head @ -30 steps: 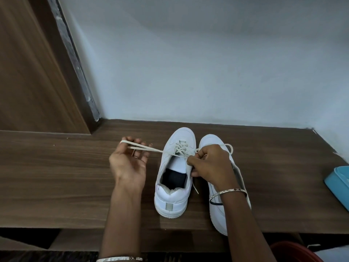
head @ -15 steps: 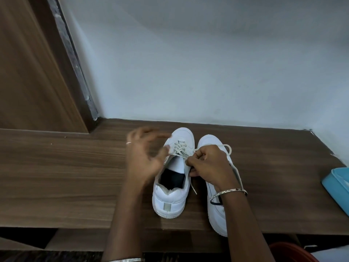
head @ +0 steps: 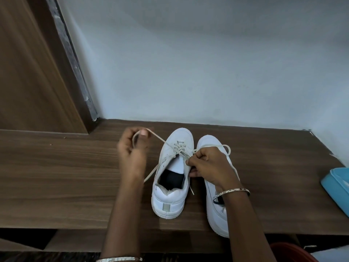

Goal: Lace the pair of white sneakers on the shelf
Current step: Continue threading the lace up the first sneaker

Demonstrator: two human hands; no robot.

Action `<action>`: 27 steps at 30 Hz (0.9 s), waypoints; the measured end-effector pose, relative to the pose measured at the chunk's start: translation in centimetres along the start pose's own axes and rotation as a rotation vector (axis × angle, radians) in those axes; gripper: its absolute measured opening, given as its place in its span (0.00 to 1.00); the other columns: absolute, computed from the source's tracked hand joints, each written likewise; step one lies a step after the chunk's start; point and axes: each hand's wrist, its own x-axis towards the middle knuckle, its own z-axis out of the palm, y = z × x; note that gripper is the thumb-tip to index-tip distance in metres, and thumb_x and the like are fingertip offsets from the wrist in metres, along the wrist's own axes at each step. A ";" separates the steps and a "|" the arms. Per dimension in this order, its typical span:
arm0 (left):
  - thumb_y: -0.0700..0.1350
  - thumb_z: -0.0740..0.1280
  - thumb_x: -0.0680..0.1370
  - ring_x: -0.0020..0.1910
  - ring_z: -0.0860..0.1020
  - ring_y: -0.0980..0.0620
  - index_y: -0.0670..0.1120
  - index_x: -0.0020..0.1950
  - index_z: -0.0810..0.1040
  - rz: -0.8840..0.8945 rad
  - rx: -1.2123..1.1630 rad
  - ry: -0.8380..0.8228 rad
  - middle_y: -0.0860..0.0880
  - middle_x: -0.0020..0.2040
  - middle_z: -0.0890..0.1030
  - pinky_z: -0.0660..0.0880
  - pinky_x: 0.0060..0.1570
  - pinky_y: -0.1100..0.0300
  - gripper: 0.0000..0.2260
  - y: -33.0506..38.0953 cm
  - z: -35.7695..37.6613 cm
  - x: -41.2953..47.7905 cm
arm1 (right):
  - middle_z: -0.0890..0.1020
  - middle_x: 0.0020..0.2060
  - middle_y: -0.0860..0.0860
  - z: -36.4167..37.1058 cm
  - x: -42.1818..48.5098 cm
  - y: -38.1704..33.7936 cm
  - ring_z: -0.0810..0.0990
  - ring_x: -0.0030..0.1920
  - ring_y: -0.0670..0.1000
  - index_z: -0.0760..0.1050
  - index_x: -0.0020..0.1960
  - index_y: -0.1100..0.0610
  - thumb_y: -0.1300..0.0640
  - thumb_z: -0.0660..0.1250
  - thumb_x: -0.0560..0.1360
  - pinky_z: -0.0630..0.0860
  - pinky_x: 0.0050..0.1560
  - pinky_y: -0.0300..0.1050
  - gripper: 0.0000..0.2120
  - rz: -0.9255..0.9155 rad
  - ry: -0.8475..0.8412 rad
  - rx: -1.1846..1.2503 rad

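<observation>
Two containers sit on your right: a blue tub [head: 338,184], cut off by the frame edge, and a red bin [head: 289,250] below the shelf front. Contents of both can't be seen.

Both white sneakers stand on the wooden shelf [head: 56,176], side by side near the wall. Toes point away from you and heels toward you, so the long axes run front to back, roughly parallel. The left sneaker [head: 168,203] is laced over its front eyelets only, with the tongue and dark insole showing. The right sneaker [head: 209,144] is mostly hidden under your forearm.

Your left hand [head: 132,150] is raised left of the left sneaker, fingers curled, pinching the lace [head: 160,139], which runs taut to the eyelets. A loose tail hangs below that hand.

Your right hand [head: 209,165] sits over the gap between the shoes, fingers curled, pinching the lace by the eyelet row. A lace loop lies over the right sneaker's toe. There is a bangle [head: 232,191] on that wrist.
</observation>
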 end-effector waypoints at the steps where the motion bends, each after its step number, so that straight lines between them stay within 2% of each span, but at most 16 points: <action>1: 0.41 0.64 0.82 0.42 0.82 0.55 0.49 0.46 0.76 -0.098 -0.082 0.103 0.51 0.43 0.84 0.75 0.46 0.57 0.06 -0.1 -0.4 0.2 | 0.85 0.39 0.63 0.0 0.0 0.0 0.87 0.38 0.60 0.79 0.42 0.69 0.67 0.71 0.72 0.84 0.47 0.60 0.04 0.003 0.001 0.001; 3: 0.43 0.61 0.83 0.41 0.83 0.53 0.48 0.48 0.75 -0.262 -0.135 0.307 0.50 0.42 0.84 0.77 0.49 0.53 0.05 -0.8 -1.3 0.7 | 0.85 0.38 0.63 0.0 0.0 0.0 0.87 0.38 0.60 0.79 0.42 0.69 0.67 0.72 0.72 0.84 0.47 0.60 0.04 0.006 0.003 0.001; 5: 0.45 0.63 0.81 0.46 0.82 0.48 0.46 0.51 0.77 -0.295 0.146 0.407 0.50 0.44 0.83 0.78 0.55 0.49 0.05 -1.6 -2.3 1.0 | 0.85 0.38 0.63 0.1 0.0 0.0 0.87 0.38 0.60 0.79 0.42 0.69 0.67 0.72 0.72 0.84 0.47 0.60 0.04 0.004 0.005 -0.009; 8: 0.47 0.67 0.79 0.53 0.77 0.43 0.42 0.58 0.76 -0.290 0.559 0.279 0.49 0.47 0.78 0.72 0.53 0.51 0.11 -2.0 -2.5 0.6 | 0.85 0.37 0.62 0.2 0.1 -0.1 0.87 0.37 0.59 0.79 0.40 0.67 0.66 0.72 0.71 0.84 0.46 0.60 0.04 0.001 0.011 -0.017; 10: 0.49 0.69 0.77 0.60 0.76 0.39 0.44 0.62 0.74 -0.229 0.742 0.189 0.45 0.54 0.79 0.71 0.56 0.46 0.17 -2.0 -2.2 0.3 | 0.85 0.37 0.61 0.3 0.1 -0.1 0.87 0.36 0.58 0.79 0.40 0.67 0.66 0.71 0.72 0.84 0.46 0.59 0.04 0.001 0.011 -0.017; 12: 0.49 0.72 0.75 0.64 0.73 0.38 0.49 0.64 0.75 -0.092 0.865 0.139 0.44 0.62 0.77 0.71 0.61 0.40 0.18 -2.0 -1.9 0.1 | 0.85 0.37 0.61 0.3 0.1 -0.1 0.87 0.36 0.58 0.79 0.41 0.67 0.66 0.71 0.72 0.84 0.46 0.59 0.04 0.003 0.010 -0.014; 13: 0.50 0.72 0.75 0.63 0.73 0.40 0.51 0.61 0.78 -0.003 0.869 0.122 0.46 0.62 0.77 0.71 0.61 0.41 0.16 -1.9 -1.7 0.0 | 0.86 0.37 0.61 0.2 0.0 -0.2 0.87 0.36 0.58 0.79 0.41 0.67 0.66 0.71 0.72 0.85 0.46 0.58 0.04 0.004 0.010 -0.013; 15: 0.52 0.72 0.75 0.57 0.78 0.46 0.53 0.51 0.82 0.127 0.769 0.020 0.50 0.55 0.80 0.74 0.57 0.47 0.07 -1.6 -1.4 0.0 | 0.86 0.37 0.61 0.2 -0.2 -0.3 0.87 0.36 0.57 0.79 0.41 0.67 0.66 0.71 0.72 0.85 0.45 0.57 0.03 -0.001 0.014 -0.020; 17: 0.56 0.73 0.73 0.45 0.81 0.53 0.54 0.43 0.83 0.078 0.610 -0.230 0.54 0.44 0.83 0.78 0.47 0.53 0.06 -1.2 -0.8 -0.4 | 0.85 0.37 0.60 0.3 -0.4 -0.5 0.87 0.35 0.56 0.79 0.42 0.67 0.66 0.72 0.71 0.85 0.43 0.56 0.03 -0.006 0.034 -0.030; 19: 0.60 0.75 0.68 0.37 0.79 0.57 0.56 0.43 0.82 0.051 0.672 -0.438 0.57 0.38 0.82 0.77 0.41 0.53 0.10 -1.3 -0.3 -0.6 | 0.85 0.36 0.58 0.5 -0.4 -0.4 0.86 0.34 0.55 0.79 0.44 0.62 0.64 0.72 0.69 0.85 0.41 0.56 0.04 -0.018 0.080 -0.041; 22: 0.60 0.74 0.68 0.40 0.78 0.58 0.58 0.45 0.80 0.196 0.984 -0.431 0.61 0.37 0.79 0.76 0.46 0.52 0.11 -1.9 -0.1 -0.5 | 0.84 0.33 0.49 1.5 -0.2 -0.2 0.84 0.36 0.50 0.76 0.45 0.48 0.58 0.71 0.66 0.84 0.43 0.54 0.10 -0.142 0.161 -0.134; 24: 0.59 0.71 0.70 0.39 0.77 0.58 0.57 0.42 0.80 0.233 0.976 -0.392 0.62 0.35 0.78 0.76 0.45 0.51 0.08 -1.9 -0.2 -0.4 | 0.82 0.38 0.45 2.2 -0.3 -0.1 0.81 0.38 0.47 0.76 0.47 0.46 0.57 0.70 0.68 0.80 0.45 0.50 0.11 -0.256 0.229 -0.252; 27: 0.59 0.67 0.69 0.34 0.77 0.61 0.55 0.40 0.81 0.201 0.885 -0.373 0.61 0.31 0.78 0.75 0.38 0.55 0.09 -2.1 -0.3 -0.5 | 0.77 0.47 0.45 3.3 -0.3 0.4 0.80 0.42 0.50 0.77 0.49 0.46 0.57 0.69 0.71 0.78 0.45 0.51 0.09 -0.419 0.313 -0.403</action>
